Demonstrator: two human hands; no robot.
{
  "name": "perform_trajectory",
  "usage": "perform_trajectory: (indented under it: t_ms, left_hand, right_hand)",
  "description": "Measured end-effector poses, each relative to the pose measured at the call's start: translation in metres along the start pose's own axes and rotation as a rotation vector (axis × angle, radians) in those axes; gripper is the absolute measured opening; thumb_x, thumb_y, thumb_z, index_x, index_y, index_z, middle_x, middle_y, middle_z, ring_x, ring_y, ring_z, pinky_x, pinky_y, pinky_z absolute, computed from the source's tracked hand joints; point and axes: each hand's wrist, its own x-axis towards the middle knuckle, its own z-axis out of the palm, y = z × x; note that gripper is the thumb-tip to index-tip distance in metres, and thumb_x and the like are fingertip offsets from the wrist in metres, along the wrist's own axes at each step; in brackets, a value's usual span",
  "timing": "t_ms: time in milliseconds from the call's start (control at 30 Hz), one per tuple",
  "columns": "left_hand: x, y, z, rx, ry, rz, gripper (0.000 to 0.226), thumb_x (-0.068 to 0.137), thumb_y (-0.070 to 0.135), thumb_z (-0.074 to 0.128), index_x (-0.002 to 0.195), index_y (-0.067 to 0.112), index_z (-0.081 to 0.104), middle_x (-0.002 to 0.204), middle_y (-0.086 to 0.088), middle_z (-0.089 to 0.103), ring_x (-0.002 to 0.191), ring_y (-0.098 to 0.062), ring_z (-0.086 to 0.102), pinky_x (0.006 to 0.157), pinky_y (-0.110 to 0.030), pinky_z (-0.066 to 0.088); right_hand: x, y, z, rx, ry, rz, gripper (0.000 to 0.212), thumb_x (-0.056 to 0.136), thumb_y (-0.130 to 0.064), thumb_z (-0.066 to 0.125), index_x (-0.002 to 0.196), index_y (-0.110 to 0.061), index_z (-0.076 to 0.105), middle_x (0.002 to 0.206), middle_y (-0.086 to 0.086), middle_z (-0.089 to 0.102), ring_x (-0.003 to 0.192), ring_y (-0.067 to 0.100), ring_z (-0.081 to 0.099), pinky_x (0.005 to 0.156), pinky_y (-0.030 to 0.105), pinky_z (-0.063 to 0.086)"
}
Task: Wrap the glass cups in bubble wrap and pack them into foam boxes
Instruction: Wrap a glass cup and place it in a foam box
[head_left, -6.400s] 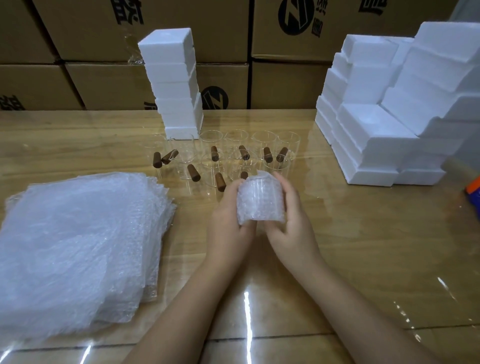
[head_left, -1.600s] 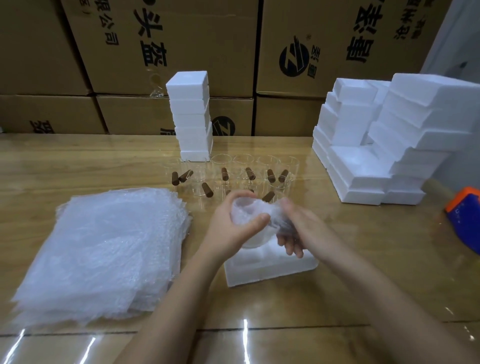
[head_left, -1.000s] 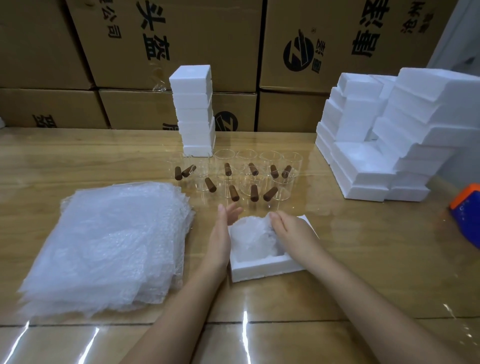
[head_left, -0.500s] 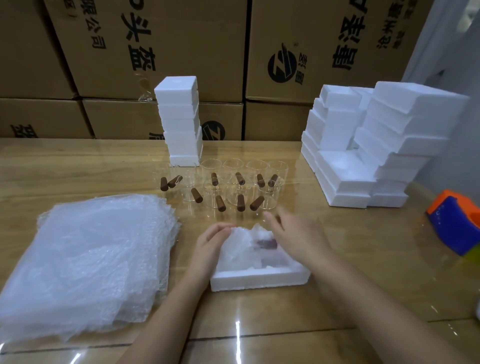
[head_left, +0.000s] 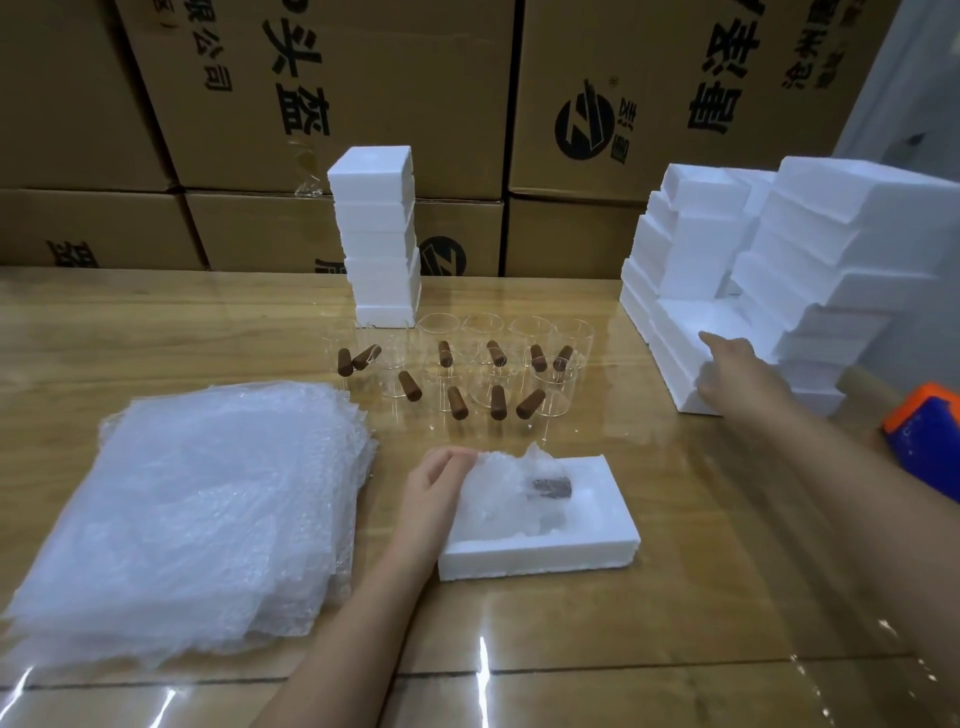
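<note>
Crinkly bubble-wrapped cup (head_left: 519, 493) lies in the near blocky foam box (head_left: 545, 558); left grip (head_left: 434, 491) curls against it, pinch unclear. Right grip (head_left: 737, 374), spread, touches the far-right foam stack (head_left: 680, 317). Glossy wooden surface (head_left: 675, 519), cardboard cartons (head_left: 363, 93) behind.

A glass cup wrapped in bubble wrap (head_left: 511, 493) lies in an open white foam box (head_left: 535, 558) on the tabletop, and its brown handle shows through. Behind it stand bare clear glass cups (head_left: 498, 364) with brown handles. A thick pile of bubble wrap sheets (head_left: 197, 509) lies to the left. At the back stands a tall stack of white foam boxes (head_left: 376, 234), and at the right a big heap of foam boxes (head_left: 779, 270).
</note>
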Motion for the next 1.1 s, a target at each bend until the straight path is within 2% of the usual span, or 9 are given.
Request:
perform_trajectory:
  t_ms: [100, 233, 433, 533, 700, 800, 900, 1000, 1100]
  left_hand:
    - [0.004, -0.003, 0.001, -0.011, 0.041, -0.02, 0.03, 0.098, 0.024, 0.043, 0.084, 0.02, 0.069, 0.094, 0.004, 0.066, 0.086, -0.004, 0.058, 0.072, -0.008, 0.042]
    - [0.008, -0.005, 0.0, -0.095, 0.078, -0.107, 0.04, 0.1, 0.035, 0.037, 0.09, 0.017, 0.071, 0.099, -0.005, 0.071, 0.097, -0.022, 0.064, 0.09, -0.041, 0.048]
    - [0.008, -0.007, -0.002, -0.218, 0.153, -0.13, 0.042, 0.1, 0.038, 0.035, 0.093, 0.017, 0.071, 0.097, -0.006, 0.071, 0.098, -0.025, 0.065, 0.089, -0.041, 0.05]
    - [0.008, -0.007, -0.004, -0.262, 0.163, -0.136, 0.042, 0.099, 0.038, 0.035, 0.093, 0.018, 0.071, 0.099, -0.004, 0.072, 0.1, -0.023, 0.065, 0.093, -0.044, 0.049]
    - [0.007, -0.007, -0.006, -0.294, 0.145, -0.106, 0.041, 0.097, 0.04, 0.038, 0.087, 0.023, 0.074, 0.1, -0.002, 0.073, 0.096, -0.014, 0.068, 0.084, -0.035, 0.049]
    - [0.005, -0.005, -0.007, -0.303, 0.107, -0.053, 0.043, 0.085, 0.05, 0.039, 0.082, 0.028, 0.076, 0.098, -0.001, 0.074, 0.093, -0.013, 0.068, 0.08, -0.034, 0.049]
    - [0.006, -0.005, -0.007, -0.331, 0.091, -0.023, 0.044, 0.08, 0.053, 0.043, 0.091, 0.024, 0.074, 0.105, -0.006, 0.072, 0.103, -0.023, 0.065, 0.089, -0.042, 0.049]
    - [0.008, -0.006, -0.007, -0.347, 0.049, 0.011, 0.037, 0.09, 0.036, 0.047, 0.111, 0.01, 0.065, 0.115, -0.014, 0.066, 0.111, -0.032, 0.06, 0.093, -0.049, 0.048]
    - [0.005, -0.007, -0.011, -0.366, -0.009, 0.036, 0.056, 0.068, 0.045, 0.062, 0.111, 0.008, 0.06, 0.107, -0.008, 0.067, 0.095, -0.021, 0.065, 0.072, -0.034, 0.053]
  right_hand:
    - [0.004, 0.0, 0.004, 0.018, 0.027, -0.056, 0.057, 0.092, -0.01, 0.047, 0.146, -0.016, 0.033, 0.127, 0.019, 0.043, 0.117, 0.038, 0.044, 0.085, 0.042, 0.041]
    - [-0.004, -0.005, 0.002, 0.059, 0.059, -0.15, 0.071, 0.084, -0.01, 0.063, 0.147, -0.017, 0.03, 0.128, 0.018, 0.036, 0.121, 0.035, 0.032, 0.093, 0.043, 0.037]
    - [-0.039, -0.035, -0.014, 0.318, 0.321, -0.433, 0.06, 0.08, -0.012, 0.071, 0.134, -0.014, 0.044, 0.115, 0.009, 0.047, 0.104, 0.021, 0.044, 0.083, 0.022, 0.032]
    - [-0.063, -0.046, -0.031, 0.734, 0.196, -0.386, 0.048, 0.08, -0.024, 0.074, 0.117, -0.039, 0.048, 0.089, -0.012, 0.049, 0.069, -0.006, 0.049, 0.059, 0.006, 0.038]
    - [-0.08, -0.038, -0.039, 1.229, -0.356, -0.325, 0.021, 0.073, -0.034, 0.067, 0.093, -0.032, 0.073, 0.081, -0.006, 0.065, 0.07, 0.016, 0.05, 0.065, 0.033, 0.041]
    - [-0.083, -0.03, -0.025, 1.155, -0.606, -0.268, 0.022, 0.078, -0.024, 0.069, 0.097, -0.013, 0.071, 0.096, 0.007, 0.071, 0.09, 0.029, 0.062, 0.074, 0.032, 0.054]
    - [-0.089, -0.034, -0.01, 1.08, -0.756, -0.206, 0.031, 0.077, -0.027, 0.061, 0.1, -0.008, 0.068, 0.097, 0.005, 0.073, 0.089, 0.018, 0.069, 0.07, 0.023, 0.054]
    - [-0.092, -0.047, 0.0, 1.029, -0.755, -0.185, 0.036, 0.078, -0.032, 0.061, 0.101, -0.006, 0.068, 0.097, 0.01, 0.068, 0.088, 0.021, 0.063, 0.078, 0.028, 0.052]
    - [-0.094, -0.058, 0.008, 0.986, -0.709, -0.185, 0.032, 0.09, -0.028, 0.06, 0.111, -0.005, 0.063, 0.105, 0.028, 0.057, 0.096, 0.027, 0.051, 0.094, 0.044, 0.041]
